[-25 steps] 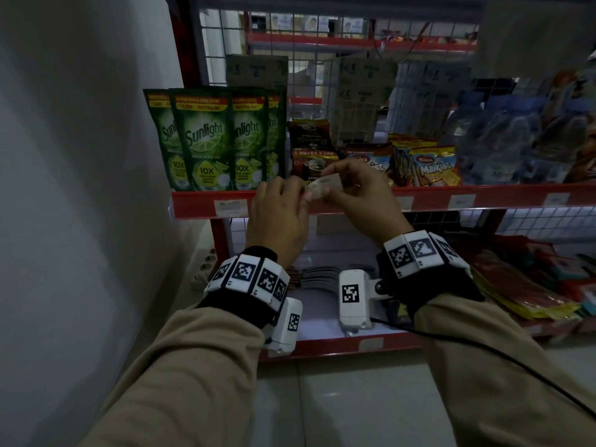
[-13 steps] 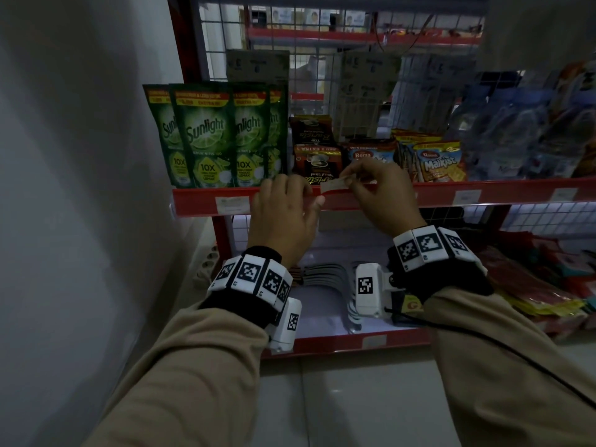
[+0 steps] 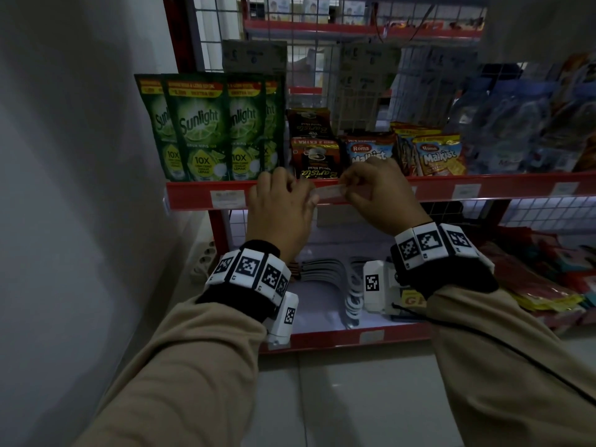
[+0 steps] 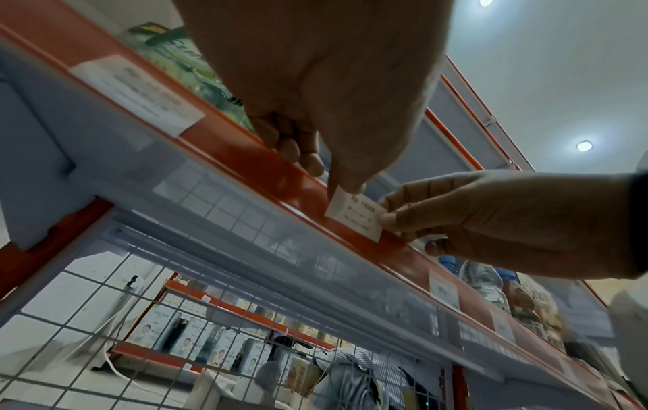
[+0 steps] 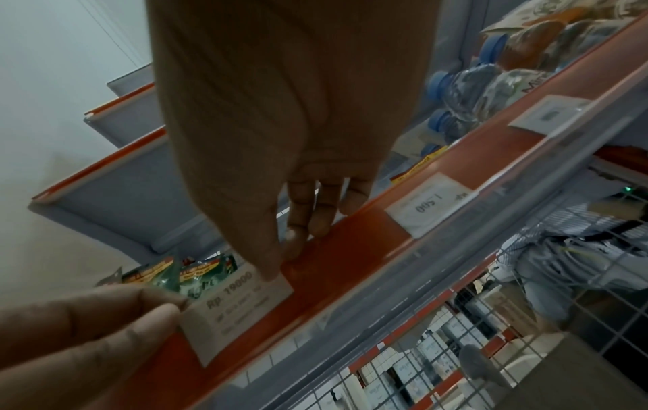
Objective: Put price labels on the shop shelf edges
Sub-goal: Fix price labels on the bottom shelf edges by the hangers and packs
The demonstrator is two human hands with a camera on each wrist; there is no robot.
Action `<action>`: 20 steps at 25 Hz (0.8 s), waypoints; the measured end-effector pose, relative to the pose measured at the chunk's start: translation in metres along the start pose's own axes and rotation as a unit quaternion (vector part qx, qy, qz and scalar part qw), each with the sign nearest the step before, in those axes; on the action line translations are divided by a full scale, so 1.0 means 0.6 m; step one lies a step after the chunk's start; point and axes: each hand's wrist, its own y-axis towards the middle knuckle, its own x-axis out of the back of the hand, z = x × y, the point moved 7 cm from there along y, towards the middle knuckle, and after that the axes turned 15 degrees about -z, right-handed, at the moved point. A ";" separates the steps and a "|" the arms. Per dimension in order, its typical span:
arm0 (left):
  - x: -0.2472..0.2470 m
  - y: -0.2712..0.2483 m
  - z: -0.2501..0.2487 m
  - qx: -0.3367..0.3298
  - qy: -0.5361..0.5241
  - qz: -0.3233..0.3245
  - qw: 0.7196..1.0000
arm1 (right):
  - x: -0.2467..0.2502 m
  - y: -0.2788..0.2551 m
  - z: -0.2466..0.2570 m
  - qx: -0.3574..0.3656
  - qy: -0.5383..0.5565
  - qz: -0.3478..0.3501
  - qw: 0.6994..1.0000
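Observation:
A small white price label (image 3: 329, 190) printed "Rp. 19000" lies against the red shelf edge (image 3: 500, 188), below the coffee boxes. My left hand (image 3: 306, 195) pinches its left end and my right hand (image 3: 347, 188) pinches its right end. In the left wrist view the label (image 4: 354, 219) sits on the red strip (image 4: 245, 144), with my left hand (image 4: 336, 183) above it and my right hand (image 4: 387, 222) beside it. In the right wrist view my right hand (image 5: 277, 270) presses a corner of the label (image 5: 235, 308), and my left hand (image 5: 175, 305) holds the other end.
Other labels (image 3: 227, 197) (image 3: 466, 191) sit on the same edge. Green Sunlight pouches (image 3: 206, 127), coffee boxes (image 3: 314, 156), Roma Malkist packs (image 3: 438, 154) and water bottles (image 3: 503, 124) stand on the shelf. A white wall (image 3: 80, 156) is at the left. A lower shelf (image 3: 322, 338) holds cables.
Both hands have carried the label down from in front of the coffee boxes to the red shelf edge, and have spread apart to its two ends.

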 end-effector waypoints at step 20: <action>-0.007 0.003 0.000 -0.001 0.023 -0.006 1.000 | -0.002 -0.011 -0.006 0.008 -0.042 0.011 0.999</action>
